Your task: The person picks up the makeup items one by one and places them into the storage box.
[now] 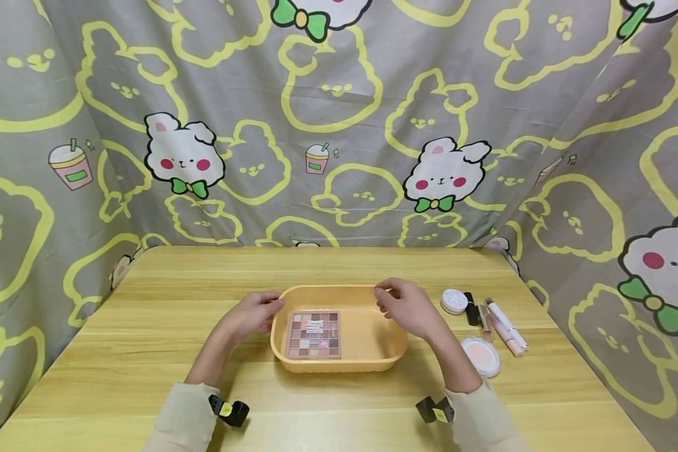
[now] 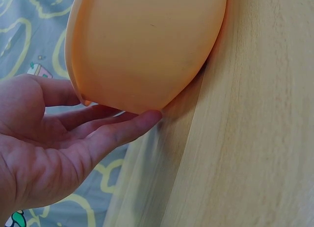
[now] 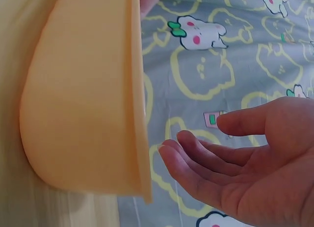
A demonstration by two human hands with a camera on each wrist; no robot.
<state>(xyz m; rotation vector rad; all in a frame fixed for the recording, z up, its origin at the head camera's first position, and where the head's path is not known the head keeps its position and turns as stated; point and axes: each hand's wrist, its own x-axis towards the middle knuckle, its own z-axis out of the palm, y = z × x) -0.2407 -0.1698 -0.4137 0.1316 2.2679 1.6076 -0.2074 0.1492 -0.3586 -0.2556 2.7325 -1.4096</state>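
A yellow-orange plastic basin [image 1: 367, 364] stands on the table, an eyeshadow palette [image 1: 313, 336] lying flat in its left half. My left hand [image 1: 255, 312] holds the basin's left end. In the left wrist view, that hand's thumb is at the basin's rim and its fingers lie along the outer wall [image 2: 147, 45]. My right hand [image 1: 403, 306] is over the basin's far right corner. In the right wrist view, the right hand [image 3: 245, 163] is beside the rim, apart from it, its fingers loosely bent and holding nothing.
Right of the basin lie a round white case [image 1: 454, 301], a black tube [image 1: 471, 309], a small clear-and-pink tube [image 1: 484, 319], white and pink slim tubes [image 1: 507, 326] and a round pink powder compact [image 1: 481, 356]. A patterned curtain [image 1: 344, 207] hangs behind the wooden table [image 1: 147, 326].
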